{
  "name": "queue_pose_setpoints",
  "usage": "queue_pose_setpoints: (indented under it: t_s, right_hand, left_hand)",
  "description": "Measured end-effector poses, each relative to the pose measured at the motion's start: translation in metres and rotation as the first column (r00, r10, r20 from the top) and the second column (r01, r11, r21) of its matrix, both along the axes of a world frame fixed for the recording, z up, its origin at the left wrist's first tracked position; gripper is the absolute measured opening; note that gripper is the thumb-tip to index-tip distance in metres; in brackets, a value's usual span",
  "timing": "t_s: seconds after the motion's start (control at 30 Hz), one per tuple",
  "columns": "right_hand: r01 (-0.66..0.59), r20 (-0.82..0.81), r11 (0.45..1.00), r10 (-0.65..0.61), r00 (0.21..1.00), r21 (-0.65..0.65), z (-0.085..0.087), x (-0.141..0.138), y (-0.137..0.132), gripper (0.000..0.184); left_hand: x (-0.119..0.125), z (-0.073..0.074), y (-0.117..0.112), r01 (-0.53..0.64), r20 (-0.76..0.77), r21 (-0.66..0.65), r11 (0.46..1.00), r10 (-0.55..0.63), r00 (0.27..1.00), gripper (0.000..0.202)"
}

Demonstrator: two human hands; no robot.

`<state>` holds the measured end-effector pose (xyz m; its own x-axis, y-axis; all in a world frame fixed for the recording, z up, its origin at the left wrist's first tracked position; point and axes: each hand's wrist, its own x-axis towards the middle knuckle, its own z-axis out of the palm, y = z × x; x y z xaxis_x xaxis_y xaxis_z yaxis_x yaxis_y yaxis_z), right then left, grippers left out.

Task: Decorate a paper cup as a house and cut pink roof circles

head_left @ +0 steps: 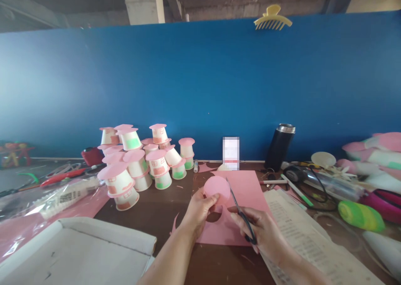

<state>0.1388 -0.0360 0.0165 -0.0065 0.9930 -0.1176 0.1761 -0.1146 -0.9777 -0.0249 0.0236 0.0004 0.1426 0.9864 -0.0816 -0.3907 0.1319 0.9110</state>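
My left hand (pixel 200 208) pinches a pink paper circle (pixel 216 189) between thumb and fingers, above the table. A pair of dark-handled scissors (pixel 246 223) is gripped in my right hand (pixel 257 226), its blades pointing up and away beside the circle's right edge. Whether the blades touch the paper I cannot tell. Beneath both hands lies a large pink paper sheet (pixel 250 189), with a rounded cut-out showing the brown table (pixel 175 205). To the left stand several stacked white paper cups (pixel 163 180) with pink paper tops and drawn windows, some with green patches.
An open white box (pixel 103 243) sits front left, near plastic-wrapped goods (pixel 65 199). A black bottle (pixel 278 149) stands by the blue partition (pixel 200 84). Printed paper (pixel 294 222), a green-capped marker (pixel 297 191), cables and a green-yellow object (pixel 360 215) crowd the right.
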Motion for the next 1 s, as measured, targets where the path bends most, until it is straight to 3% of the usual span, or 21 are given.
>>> queue_pose_setpoints:
  t_s: [1.0]
  right_hand:
    - [-0.053,0.071,0.998,0.051,0.996,0.020,-0.011,0.005,0.001,0.067]
  left_hand:
    - [-0.003,0.000,0.000,0.008,-0.011,0.005,1.000,-0.008,1.000,0.038]
